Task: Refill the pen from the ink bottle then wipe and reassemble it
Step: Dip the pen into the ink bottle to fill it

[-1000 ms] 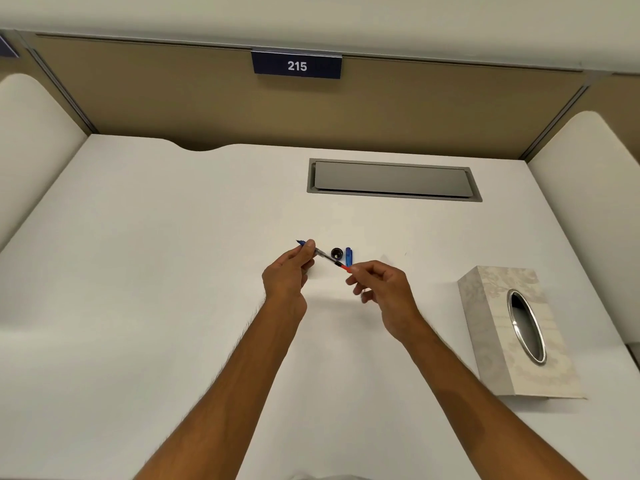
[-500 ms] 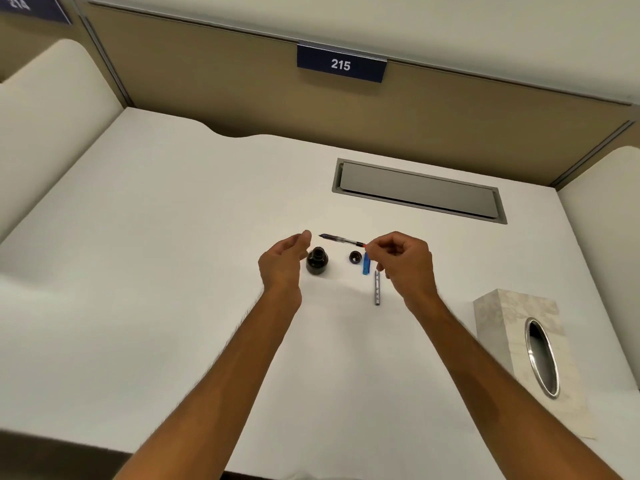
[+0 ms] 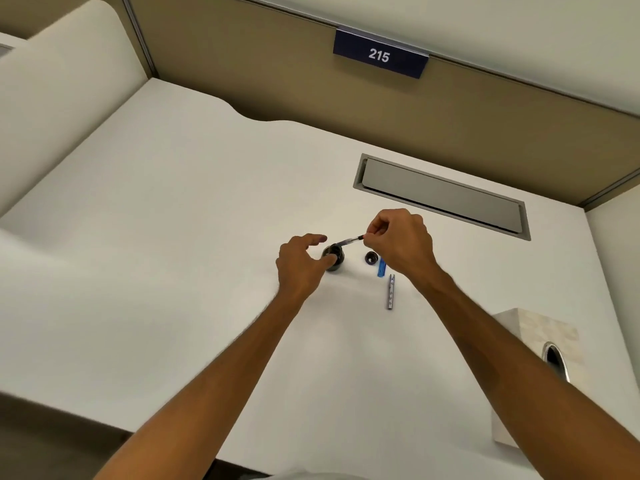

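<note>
A small dark ink bottle stands open on the white desk. My left hand curls around its near left side, thumb against it. My right hand pinches the rear end of the thin pen section with converter, tilted so its tip points down into the bottle's mouth. The bottle's black cap lies just right of the bottle. Beside the cap lies a blue pen part, and nearer me a grey pen barrel.
A cream tissue box with an oval metal opening sits at the right edge. A grey cable hatch is set into the desk behind my hands. Beige partition panels rise at the back, with a "215" sign.
My right hand has carried the pen section left and tipped its point down into the bottle. My left hand has closed in on the bottle. The camera has turned left.
</note>
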